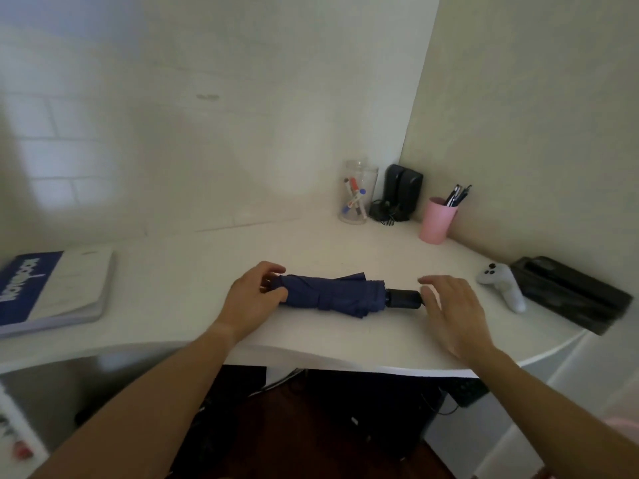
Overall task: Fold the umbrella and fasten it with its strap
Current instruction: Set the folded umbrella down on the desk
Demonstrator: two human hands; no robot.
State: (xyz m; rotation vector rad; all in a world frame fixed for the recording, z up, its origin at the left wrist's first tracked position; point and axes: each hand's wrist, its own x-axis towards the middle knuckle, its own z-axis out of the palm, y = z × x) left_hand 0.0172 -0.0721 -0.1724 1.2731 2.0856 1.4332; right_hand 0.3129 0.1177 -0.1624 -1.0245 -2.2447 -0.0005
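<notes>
A collapsed navy blue umbrella (333,295) lies across the white desk (193,271), canopy loosely bunched, its black handle (404,299) pointing right. My left hand (254,295) curls its fingers round the umbrella's left tip end. Beside the handle's end my right hand (454,307) hovers with fingers straight and spread; whether it touches the handle I cannot tell. I cannot make out the strap among the folds.
A blue and white notebook (52,288) lies at the left edge. At the back stand a clear jar of markers (356,193), black speakers (403,191) and a pink pen cup (437,219). A white game controller (503,285) and a black box (570,293) sit right.
</notes>
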